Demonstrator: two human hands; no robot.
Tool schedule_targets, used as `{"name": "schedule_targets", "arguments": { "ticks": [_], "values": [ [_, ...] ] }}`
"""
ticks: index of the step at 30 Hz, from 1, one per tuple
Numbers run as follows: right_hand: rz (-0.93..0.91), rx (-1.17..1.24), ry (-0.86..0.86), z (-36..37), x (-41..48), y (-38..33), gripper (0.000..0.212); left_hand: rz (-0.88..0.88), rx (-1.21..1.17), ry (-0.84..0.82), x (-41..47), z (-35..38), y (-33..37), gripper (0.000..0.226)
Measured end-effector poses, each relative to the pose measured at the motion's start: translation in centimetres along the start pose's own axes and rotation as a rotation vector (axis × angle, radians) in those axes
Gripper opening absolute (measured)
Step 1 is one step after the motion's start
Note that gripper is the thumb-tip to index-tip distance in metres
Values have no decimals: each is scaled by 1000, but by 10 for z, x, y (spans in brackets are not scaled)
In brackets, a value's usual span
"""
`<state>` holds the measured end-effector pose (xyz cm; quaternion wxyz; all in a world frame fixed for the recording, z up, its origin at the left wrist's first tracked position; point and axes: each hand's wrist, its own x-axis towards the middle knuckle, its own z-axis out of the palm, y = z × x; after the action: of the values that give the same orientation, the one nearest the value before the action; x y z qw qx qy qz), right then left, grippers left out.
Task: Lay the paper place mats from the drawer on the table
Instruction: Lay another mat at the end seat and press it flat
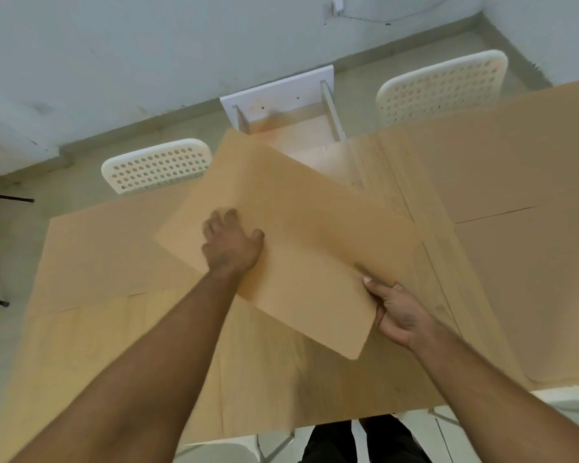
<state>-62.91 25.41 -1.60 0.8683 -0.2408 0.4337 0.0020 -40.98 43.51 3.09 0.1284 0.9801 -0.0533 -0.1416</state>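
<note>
A brown paper mat was held tilted above the table, just in front of the open drawer, the left hand spread flat on its top and the right hand pinching its near edge.

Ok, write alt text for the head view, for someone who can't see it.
Two bare hands hold a tan paper place mat at an angle over a wooden table: the left hand lies on top, the right hand pinches its near edge. Beyond stand an open drawer and two white perforated chairs.
</note>
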Motion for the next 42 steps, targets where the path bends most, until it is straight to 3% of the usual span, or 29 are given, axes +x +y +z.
{"name": "schedule_targets", "arguments": {
  "ticks": [6,9,11,13,18,22,24,32,42],
  "values": [
    [32,-86,-125,1,-12,-10,25,-318,-160,89,26,-59,-40,95],
    [34,-121,-122,6,-13,-12,25,-433,-323,42,32,-78,-69,70],
    [36,-141,-117,8,-13,-13,26,-404,-420,39,31,-86,-90,35],
    [34,-207,-118,11,-14,-16,24,-371,-464,67,30,-92,-107,19],
    [-12,-378,-86,34,-16,-15,19,-279,-489,130,17,-105,-140,17],
    [-154,-531,-3,60,-12,-9,22,-245,-620,205,-6,-115,-165,11],
    [-230,-584,25,75,-15,-4,14,-235,-680,239,-20,-122,-180,10],
    [-433,-786,-35,118,-46,37,15,-351,-809,440,-132,-145,-243,10],
    [-381,-968,-287,138,-112,146,14,-631,-862,613,-332,-149,-351,12]
  ]
}}
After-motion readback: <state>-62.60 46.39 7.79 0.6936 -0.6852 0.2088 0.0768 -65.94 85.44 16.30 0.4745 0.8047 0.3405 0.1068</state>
